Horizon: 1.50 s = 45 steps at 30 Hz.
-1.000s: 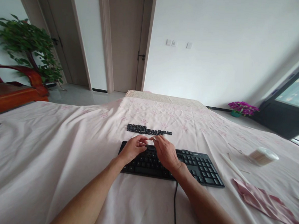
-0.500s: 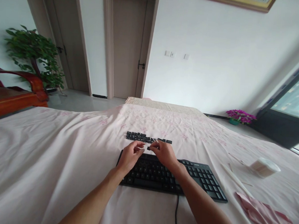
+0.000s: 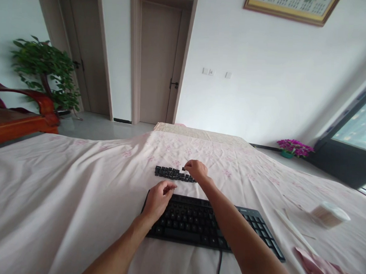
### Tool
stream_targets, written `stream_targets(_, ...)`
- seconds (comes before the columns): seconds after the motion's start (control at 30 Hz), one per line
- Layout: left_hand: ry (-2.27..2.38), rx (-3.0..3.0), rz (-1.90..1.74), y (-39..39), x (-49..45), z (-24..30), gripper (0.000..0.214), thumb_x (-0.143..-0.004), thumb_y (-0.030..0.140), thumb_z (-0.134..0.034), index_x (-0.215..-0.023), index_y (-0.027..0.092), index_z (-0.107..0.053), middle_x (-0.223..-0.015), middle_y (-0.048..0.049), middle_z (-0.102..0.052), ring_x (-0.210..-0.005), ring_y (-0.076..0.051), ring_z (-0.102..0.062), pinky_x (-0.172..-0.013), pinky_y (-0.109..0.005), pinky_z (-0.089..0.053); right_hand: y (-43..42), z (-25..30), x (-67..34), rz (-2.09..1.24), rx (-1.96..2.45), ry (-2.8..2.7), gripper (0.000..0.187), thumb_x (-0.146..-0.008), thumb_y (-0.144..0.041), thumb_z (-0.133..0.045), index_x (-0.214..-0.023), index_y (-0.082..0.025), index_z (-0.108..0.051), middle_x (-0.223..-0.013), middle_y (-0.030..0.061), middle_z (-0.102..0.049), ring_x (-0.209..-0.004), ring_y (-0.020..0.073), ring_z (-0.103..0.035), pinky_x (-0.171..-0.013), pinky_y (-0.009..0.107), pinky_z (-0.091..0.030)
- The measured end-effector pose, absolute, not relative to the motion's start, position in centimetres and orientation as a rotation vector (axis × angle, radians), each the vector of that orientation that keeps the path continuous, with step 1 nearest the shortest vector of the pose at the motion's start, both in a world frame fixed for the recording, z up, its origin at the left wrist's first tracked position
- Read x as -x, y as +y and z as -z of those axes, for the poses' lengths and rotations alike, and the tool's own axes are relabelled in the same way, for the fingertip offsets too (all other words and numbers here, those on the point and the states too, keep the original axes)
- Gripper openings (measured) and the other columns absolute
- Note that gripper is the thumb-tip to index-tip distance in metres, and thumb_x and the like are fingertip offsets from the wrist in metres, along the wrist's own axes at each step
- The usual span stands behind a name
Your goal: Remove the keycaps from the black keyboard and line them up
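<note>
My right hand (image 3: pixel 197 169) pinches a small black keycap (image 3: pixel 183 169) between thumb and fingertips, just above the far end of the loose keycaps (image 3: pixel 168 173). These lie in tight rows on the cloth beyond the keyboard; my right hand and wrist hide their right end. My left hand (image 3: pixel 158 198) hovers at the upper left corner of the black keyboard (image 3: pixel 184 224), fingers loosely curled with a slight gap to the thumb and nothing seen in them. My right forearm crosses over the keyboard and covers part of its right half.
A pale floral cloth (image 3: pixel 106 182) with folds covers the table. To the right stand a clear-wrapped pack of cotton swabs (image 3: pixel 330 214), some loose thin sticks and a pink cloth (image 3: pixel 326 270). The keyboard's cable (image 3: pixel 219 267) runs toward me.
My right hand has moved away from me, from the keyboard's far edge to the keycap rows, carrying the keycap. My left hand stays nearly in place. The view has tilted up slightly.
</note>
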<state>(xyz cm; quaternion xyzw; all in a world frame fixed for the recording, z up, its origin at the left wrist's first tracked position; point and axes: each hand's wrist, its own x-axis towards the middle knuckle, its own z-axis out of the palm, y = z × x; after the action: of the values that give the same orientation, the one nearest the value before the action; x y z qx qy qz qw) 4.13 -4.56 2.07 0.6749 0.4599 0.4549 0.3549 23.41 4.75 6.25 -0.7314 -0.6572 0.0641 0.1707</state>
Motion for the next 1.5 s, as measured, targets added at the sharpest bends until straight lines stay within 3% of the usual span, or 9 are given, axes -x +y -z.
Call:
stream_targets(0.63, 1.192, -1.739, -1.184, -4.5, -4.1, -2.2, 0.017, -0.079, 0.019, -0.053, -0.088, 0.021, -0.067, -0.091, -0.0018, -0.071, -0.085, -0.017, -0.065, -0.083, -0.028, -0.05, 5.5, -5.7, -22.8, -0.228, 2.164, -1.866, 0.017, -0.076, -0.031, -0.062, -0.085, -0.026, -0.075, -0.088, 0.0056, -0.072, -0.086, 0.0225, -0.065, -0.067, 0.027, -0.041)
stream_targets(0.8, 1.182, -1.744, -1.181, -4.5, -4.1, -2.1, 0.017, -0.08, 0.02, -0.053, -0.089, 0.021, -0.067, -0.092, -0.002, -0.071, -0.086, -0.016, -0.065, -0.084, -0.028, -0.049, 4.1, -7.2, -22.3, -0.179, 2.051, -1.884, 0.034, -0.089, -0.042, -0.047, -0.088, -0.02, -0.073, -0.088, 0.0079, -0.071, -0.085, 0.0208, -0.064, -0.069, 0.025, -0.04)
stream_targets(0.97, 1.185, -1.771, -1.175, -4.6, -4.1, -2.0, 0.017, -0.081, 0.021, -0.052, -0.09, 0.021, -0.067, -0.09, -0.0018, -0.07, -0.083, -0.016, -0.064, -0.081, -0.027, -0.048, 1.2, -9.4, -21.7, -0.18, 1.881, -1.932, 0.047, -0.096, -0.045, -0.032, -0.084, -0.023, -0.072, -0.084, 0.0042, -0.071, -0.081, 0.0167, -0.063, -0.07, 0.023, -0.04)
stream_targets(1.1, 1.234, -1.847, -1.116, -4.8, -4.2, -2.2, 0.019, -0.08, 0.019, -0.051, -0.09, 0.021, -0.067, -0.089, -0.0012, -0.069, -0.083, -0.015, -0.062, -0.08, -0.026, -0.047, -2.1, -10.3, -21.8, -0.303, 1.577, -1.924, 0.048, -0.096, -0.043, -0.03, -0.082, -0.021, -0.07, -0.072, 0.0001, -0.069, -0.065, 0.0119, -0.061, -0.065, 0.022, -0.041)
stream_targets(1.23, 1.258, -1.988, -1.065, -5.1, -4.4, -2.4, 0.022, -0.078, 0.014, -0.049, -0.086, 0.023, -0.067, -0.089, -0.0005, -0.068, -0.084, -0.015, -0.06, -0.078, -0.026, -0.045, -5.1, -9.9, -22.1, -0.555, 1.362, -1.842, 0.039, -0.093, -0.042, -0.039, -0.087, -0.017, -0.069, -0.074, 0.0014, -0.069, -0.052, 0.0092, -0.054, -0.057, 0.021, -0.044)
stream_targets(1.4, 1.202, -2.114, -0.997, -5.6, -4.6, -2.8, 0.021, -0.08, 0.016, -0.049, -0.085, 0.024, -0.067, -0.089, 0.0004, -0.068, -0.086, -0.016, -0.06, -0.078, -0.026, -0.043, -7.7, -9.0, -22.2, -0.74, 1.281, -1.813, 0.038, -0.093, -0.039, -0.039, -0.092, -0.015, -0.068, -0.077, 0.0027, -0.069, -0.053, 0.009, -0.054, -0.054, 0.021, -0.045)
stream_targets(1.5, 1.108, -2.168, -0.944, -5.8, -4.6, -2.9, 0.02, -0.081, 0.017, -0.05, -0.088, 0.025, -0.068, -0.09, 0.0004, -0.069, -0.089, -0.017, -0.06, -0.08, -0.027, -0.043, -8.6, -8.6, -22.3, -0.729, 1.303, -1.846, 0.038, -0.095, -0.036, -0.036, -0.085, -0.016, -0.068, -0.074, 0.0012, -0.068, -0.052, 0.0089, -0.053, -0.055, 0.02, -0.044)
